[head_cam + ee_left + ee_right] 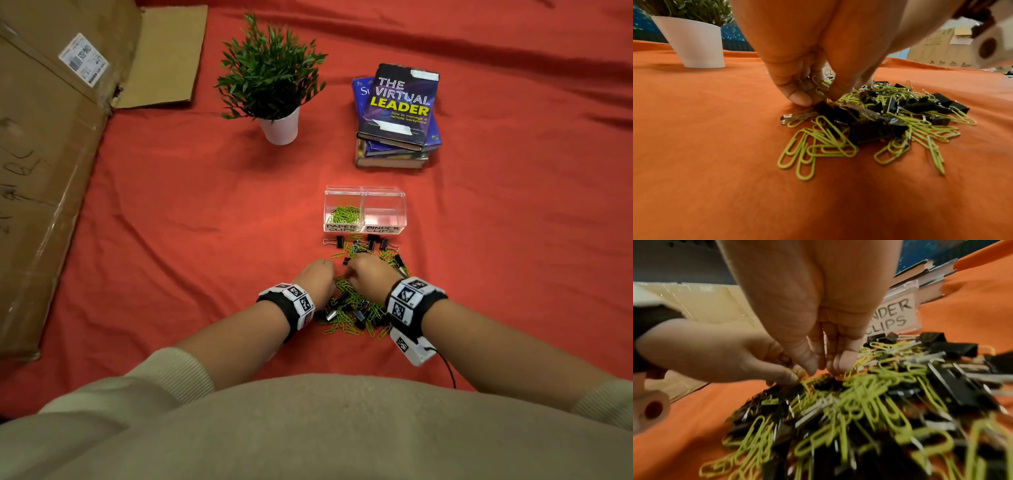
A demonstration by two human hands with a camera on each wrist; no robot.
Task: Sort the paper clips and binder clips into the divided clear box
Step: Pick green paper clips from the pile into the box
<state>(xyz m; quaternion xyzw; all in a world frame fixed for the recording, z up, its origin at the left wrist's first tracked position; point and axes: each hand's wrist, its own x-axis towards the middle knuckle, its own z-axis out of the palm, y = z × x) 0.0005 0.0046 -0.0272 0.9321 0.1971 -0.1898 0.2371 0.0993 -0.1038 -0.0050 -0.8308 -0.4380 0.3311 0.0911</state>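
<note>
Both hands in the mixed clip pile on the red cloth.
Left hand [797, 68] pinches green paper clips [819, 88]; right hand [818, 331] fingers curled down — grip cannot tell. Beyond: clear box [365, 209], two compartments — paper clips left, binder side bare; head view only.

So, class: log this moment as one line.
paper clips section: part-filled | binder clips section: empty | both hands: picking in pile

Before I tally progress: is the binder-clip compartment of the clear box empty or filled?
Empty. In the head view the compartment labelled BINDER CLIPS shows only bare clear floor, while the PAPER CLIPS compartment holds green paper clips.
</note>
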